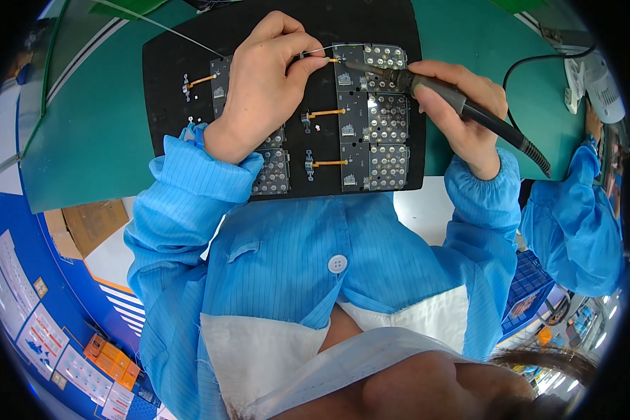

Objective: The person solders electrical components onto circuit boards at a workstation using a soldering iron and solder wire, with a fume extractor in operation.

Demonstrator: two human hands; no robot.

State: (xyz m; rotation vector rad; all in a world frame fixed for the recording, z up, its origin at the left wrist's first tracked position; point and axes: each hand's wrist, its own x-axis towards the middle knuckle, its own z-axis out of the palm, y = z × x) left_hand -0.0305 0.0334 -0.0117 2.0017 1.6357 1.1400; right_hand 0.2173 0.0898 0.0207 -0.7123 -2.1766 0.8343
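My right hand [465,105] is wrapped round a dark soldering iron [437,93], whose tip reaches left over the top of the right circuit board panel [353,129]. My left hand [266,84] is pinched closed at that panel's upper left edge. A thin wire, apparently solder wire [318,50], sticks out from its fingers toward the board. The thumb tip meets a small orange flex cable [334,61], mostly hidden by the hand. Lower down, two more orange flex cables [327,112] with small connectors lie against the panel's left edge. Another circuit board panel [273,175] is partly covered by my left hand and wrist.
Both panels rest on a black mat [171,56] upon a green work surface [105,150]. Another flex cable [201,80] lies at the left panel. A black cord [518,70] curves at the right. A person's blue sleeve [574,217] and a white bottle-like object [604,91] are farther right.
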